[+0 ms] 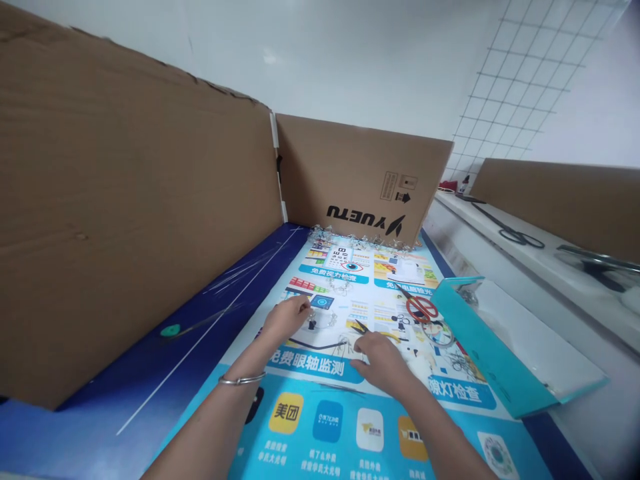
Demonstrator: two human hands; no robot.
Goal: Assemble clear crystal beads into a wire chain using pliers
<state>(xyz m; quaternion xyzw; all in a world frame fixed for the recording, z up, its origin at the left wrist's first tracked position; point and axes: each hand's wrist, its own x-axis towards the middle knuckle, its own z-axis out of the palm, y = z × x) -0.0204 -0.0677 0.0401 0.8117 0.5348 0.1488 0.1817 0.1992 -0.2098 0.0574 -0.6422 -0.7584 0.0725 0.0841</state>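
My left hand (pixel 286 325), with a metal bangle on its wrist, is closed in a pinch. What its fingertips hold is hidden. Just right of them lies a small loop of clear beads (pixel 327 319). My right hand (pixel 383 360) is low over the printed sheet, thumb and forefinger apart. Pliers with yellow handles (pixel 361 327) lie right beside its knuckles; whether they touch I cannot tell. Thin wire pieces (pixel 343 347) are left of the right fingertips. Red-handled scissors (pixel 421 308) and a ring-shaped coil (pixel 439 333) lie farther right.
Cardboard panels (pixel 365 177) stand at the back and left. More clear beads (pixel 370 241) line the back panel's foot. An open teal box (pixel 520 363) is at right. A green-handled tool (pixel 171 331) lies left. Black scissors (pixel 520 237) rest on the ledge.
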